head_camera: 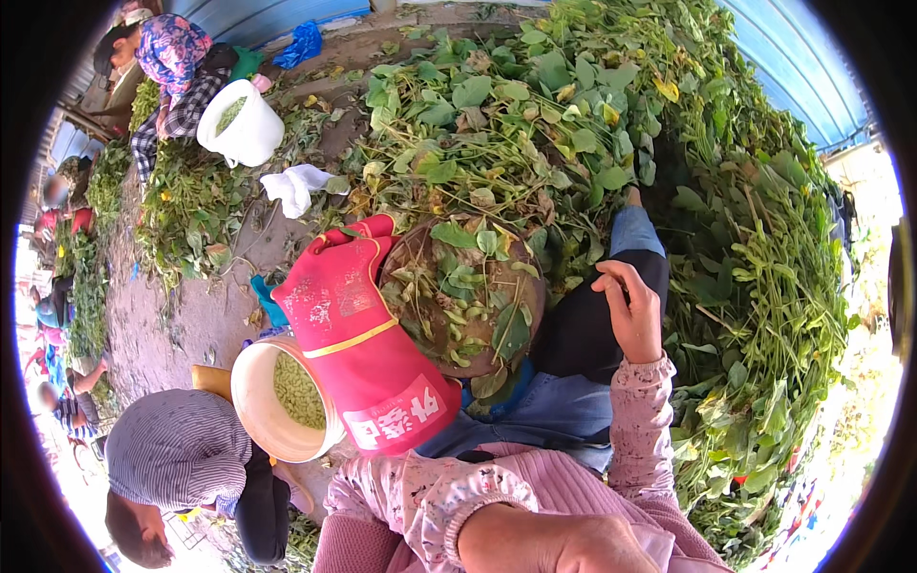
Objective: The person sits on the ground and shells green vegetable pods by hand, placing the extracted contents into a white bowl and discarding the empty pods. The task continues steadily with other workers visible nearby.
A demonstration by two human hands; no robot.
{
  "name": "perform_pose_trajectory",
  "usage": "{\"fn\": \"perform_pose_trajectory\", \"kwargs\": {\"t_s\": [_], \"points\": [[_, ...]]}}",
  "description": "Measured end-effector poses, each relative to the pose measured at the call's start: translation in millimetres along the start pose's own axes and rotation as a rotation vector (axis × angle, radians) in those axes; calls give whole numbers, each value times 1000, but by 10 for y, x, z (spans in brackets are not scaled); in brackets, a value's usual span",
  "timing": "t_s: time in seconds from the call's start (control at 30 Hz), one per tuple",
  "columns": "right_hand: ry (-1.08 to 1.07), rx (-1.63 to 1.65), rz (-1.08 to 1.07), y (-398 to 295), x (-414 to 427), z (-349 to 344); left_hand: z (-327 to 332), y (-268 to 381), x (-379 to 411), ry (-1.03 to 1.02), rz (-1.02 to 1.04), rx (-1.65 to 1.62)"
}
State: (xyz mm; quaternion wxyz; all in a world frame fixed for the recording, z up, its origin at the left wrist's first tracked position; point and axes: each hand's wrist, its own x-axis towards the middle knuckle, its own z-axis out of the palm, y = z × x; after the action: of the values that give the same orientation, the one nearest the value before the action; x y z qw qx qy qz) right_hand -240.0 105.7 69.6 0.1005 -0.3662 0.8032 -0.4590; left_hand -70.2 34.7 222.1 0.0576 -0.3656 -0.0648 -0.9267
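Note:
My left hand (566,541) is close to the camera at the bottom edge, in front of my pink top. Its fingers are cut off, so whether it holds anything is hidden. My right hand (630,311) hovers over or rests on my right leg (584,333), fingers loosely bent and nothing seen in them. Between my legs is a round brown board or stool top (423,301), strewn with green pods (458,347) and loose leaves (512,333). A red cover (344,308) bearing writing lies along its left side, over where my left leg would be.
An off-white bucket (247,394) contains shelled green beans (297,390). Leafy bean plants (487,107) are heaped ahead, with more (774,265) on the right. A person in stripes (175,448) sits left; another (172,64) sits behind a white bucket (251,129). A white bag (297,188) lies on the ground.

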Motion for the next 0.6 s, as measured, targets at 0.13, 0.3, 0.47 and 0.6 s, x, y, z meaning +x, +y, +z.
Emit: {"fn": "perform_pose_trajectory", "kwargs": {"t_s": [0.13, 0.3, 0.47, 0.6], "points": [[-53, 46, -19, -7, 101, 142, -72, 38, 33, 30, 6, 4], [-91, 73, 14, 26, 372, 374, -217, 223, 92, 61, 24, 29], [-92, 64, -14, 261, 784, 685, -423, 444, 128, 94, 50, 30], [-22, 62, 28, 518, 1320, 928, -551, 615, 146, 124, 83, 28]]}}
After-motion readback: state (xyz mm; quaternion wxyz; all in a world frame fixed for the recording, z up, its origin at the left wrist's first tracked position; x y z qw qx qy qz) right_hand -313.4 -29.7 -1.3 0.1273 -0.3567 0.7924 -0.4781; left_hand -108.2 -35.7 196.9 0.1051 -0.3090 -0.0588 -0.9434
